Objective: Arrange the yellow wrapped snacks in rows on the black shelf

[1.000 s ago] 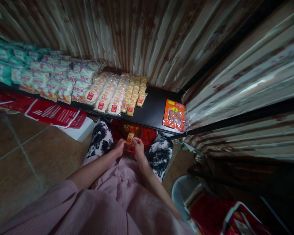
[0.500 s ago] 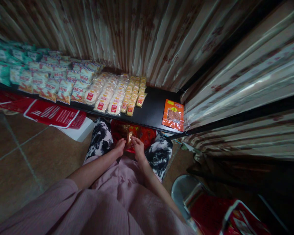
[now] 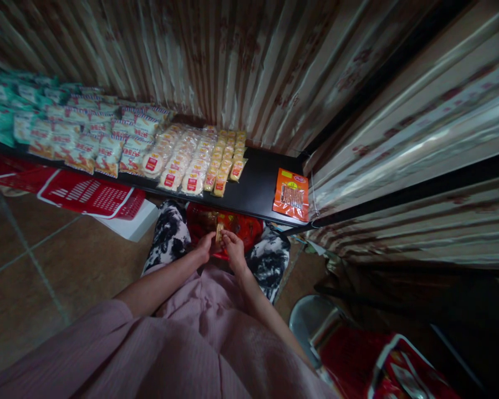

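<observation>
A small golden-brown wrapped snack packet [image 3: 219, 232] is between my hands, low in front of me and over a red basket [image 3: 253, 235]. My right hand [image 3: 233, 247] pinches it from the right with thumb and fingers. From the left, my left hand [image 3: 205, 246] is closed at its lower edge; its fingertips are partly hidden. The basket, between my knees, has shiny red and orange packets in it. Above it runs a black shelf [image 3: 258, 188] with yellow wrapped snack bars [image 3: 220, 180] in rows and an orange snack bag [image 3: 291, 195] lying flat at the right end.
Round rice-cracker packs [image 3: 177, 166], white snack bags [image 3: 103, 144] and green bags [image 3: 4, 113] fill the shelf's left side. A red basket [image 3: 89, 194] and a white box [image 3: 137, 221] are below. A metal stool [image 3: 310, 316] stands right. Curtains [image 3: 241, 66] hang behind.
The small packet has turned slightly and looks narrower between my hands. My left hand has come a little closer to it. The view has shifted slightly.
</observation>
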Available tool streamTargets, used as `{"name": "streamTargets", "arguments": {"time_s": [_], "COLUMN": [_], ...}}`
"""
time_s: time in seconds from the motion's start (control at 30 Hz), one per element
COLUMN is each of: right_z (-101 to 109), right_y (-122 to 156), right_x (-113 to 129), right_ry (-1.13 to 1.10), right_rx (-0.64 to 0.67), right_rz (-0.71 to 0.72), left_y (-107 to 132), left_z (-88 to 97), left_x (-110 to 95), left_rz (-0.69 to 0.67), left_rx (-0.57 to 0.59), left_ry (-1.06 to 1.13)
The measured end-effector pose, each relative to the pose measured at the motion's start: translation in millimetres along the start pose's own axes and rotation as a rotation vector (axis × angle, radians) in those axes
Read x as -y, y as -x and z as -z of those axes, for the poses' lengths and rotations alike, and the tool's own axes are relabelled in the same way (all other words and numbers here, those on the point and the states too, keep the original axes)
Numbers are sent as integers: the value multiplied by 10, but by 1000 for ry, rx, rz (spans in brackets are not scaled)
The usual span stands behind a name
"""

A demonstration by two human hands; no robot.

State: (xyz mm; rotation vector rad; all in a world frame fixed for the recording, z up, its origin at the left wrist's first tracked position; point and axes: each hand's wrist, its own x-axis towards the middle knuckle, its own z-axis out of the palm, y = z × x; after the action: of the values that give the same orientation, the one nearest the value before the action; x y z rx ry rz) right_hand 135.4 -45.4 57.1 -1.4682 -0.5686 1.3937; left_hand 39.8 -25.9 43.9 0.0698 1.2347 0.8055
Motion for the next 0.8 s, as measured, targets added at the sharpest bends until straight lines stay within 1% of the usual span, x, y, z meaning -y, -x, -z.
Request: {"name": "streamTargets", "arguments": {"time_s": [0.33, 0.43, 0.63, 0.7, 0.8], "right_z": [3, -10, -1, 25, 76], "right_y": [-1, 8, 42, 43, 22], "right_x": [-11, -25, -22, -35, -73], "right_ry": [19, 4, -31, -34, -15], "right_rx": [-10, 5, -5, -4, 8], "right_rz": [7, -3, 22, 19, 10], "left_y": [78, 90, 69, 57, 55], "left_z": [-35, -30, -24, -25, -38], "left_x": [-18, -13, 4, 26, 53], "left_rz": [13, 33, 8, 2, -28], "left_rx": [25, 35, 61, 50, 2], "left_ry": [-45, -29, 2, -8, -51]}}
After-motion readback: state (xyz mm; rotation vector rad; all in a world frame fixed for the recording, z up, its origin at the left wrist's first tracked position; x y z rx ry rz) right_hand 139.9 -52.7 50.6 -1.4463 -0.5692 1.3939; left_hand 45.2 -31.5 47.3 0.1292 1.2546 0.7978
